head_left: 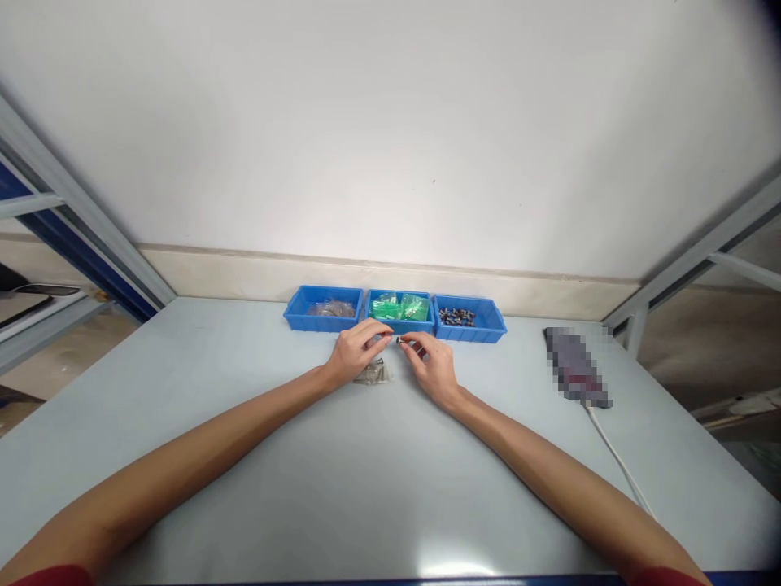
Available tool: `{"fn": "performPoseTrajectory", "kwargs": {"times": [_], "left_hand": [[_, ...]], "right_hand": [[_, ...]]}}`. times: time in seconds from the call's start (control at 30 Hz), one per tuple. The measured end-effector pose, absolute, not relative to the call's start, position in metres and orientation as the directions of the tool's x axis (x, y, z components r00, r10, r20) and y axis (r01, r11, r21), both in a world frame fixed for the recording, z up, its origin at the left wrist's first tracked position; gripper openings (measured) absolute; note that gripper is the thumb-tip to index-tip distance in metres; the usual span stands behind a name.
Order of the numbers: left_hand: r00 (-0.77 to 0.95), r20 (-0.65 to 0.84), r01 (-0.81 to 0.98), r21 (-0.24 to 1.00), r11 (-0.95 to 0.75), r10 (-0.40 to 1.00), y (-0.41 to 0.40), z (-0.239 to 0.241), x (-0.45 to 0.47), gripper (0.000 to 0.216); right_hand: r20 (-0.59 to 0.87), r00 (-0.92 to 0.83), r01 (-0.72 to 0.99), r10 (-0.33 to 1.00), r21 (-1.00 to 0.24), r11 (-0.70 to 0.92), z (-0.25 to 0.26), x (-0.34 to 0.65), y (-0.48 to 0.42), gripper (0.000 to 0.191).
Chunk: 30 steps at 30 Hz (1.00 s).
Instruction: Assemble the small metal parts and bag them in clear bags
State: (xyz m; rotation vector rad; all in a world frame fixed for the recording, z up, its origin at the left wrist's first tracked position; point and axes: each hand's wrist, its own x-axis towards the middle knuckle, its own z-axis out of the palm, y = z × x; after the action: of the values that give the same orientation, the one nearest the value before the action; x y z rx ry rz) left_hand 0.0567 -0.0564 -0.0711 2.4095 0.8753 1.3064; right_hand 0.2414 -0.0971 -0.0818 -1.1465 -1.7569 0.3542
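My right hand (432, 365) pinches a small dark-and-silver piece (399, 340), direction and axis unreadable; left hand (352, 352), I can't tell. Blue plastic trays (473, 334) behind hold clear bags (333, 308), green bags (415, 308), metal parts (456, 317).

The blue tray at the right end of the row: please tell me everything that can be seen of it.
The right-end blue tray is open-topped, rectangular and apparently plastic, with ribbed outer walls. It stands upright on the pale table. Small dark and shiny pieces lie loose toward its left side. The middle tray is close beside it; contact is unclear. The right hand is near its front left corner, apparently not touching.
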Motion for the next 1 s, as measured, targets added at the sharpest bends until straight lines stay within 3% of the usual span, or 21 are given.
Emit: {"fn": "performPoseTrajectory", "kwargs": {"times": [0.43,1.0], "left_hand": [[0.448,0.715,0.354,0.409,-0.841,0.537,-0.0559,-0.0709,0.0570,0.017],[0.500,0.734,0.343,0.320,-0.883,0.460,-0.0549,-0.0748,0.0570,0.013]], "right_hand": [[0.594,-0.186,0.500,0.782,-0.628,0.596,-0.0781,0.2426,-0.1063,0.016],[0.599,-0.125,0.493,0.791,-0.655,0.573,-0.0778,0.2416,-0.1044,0.015]]}}
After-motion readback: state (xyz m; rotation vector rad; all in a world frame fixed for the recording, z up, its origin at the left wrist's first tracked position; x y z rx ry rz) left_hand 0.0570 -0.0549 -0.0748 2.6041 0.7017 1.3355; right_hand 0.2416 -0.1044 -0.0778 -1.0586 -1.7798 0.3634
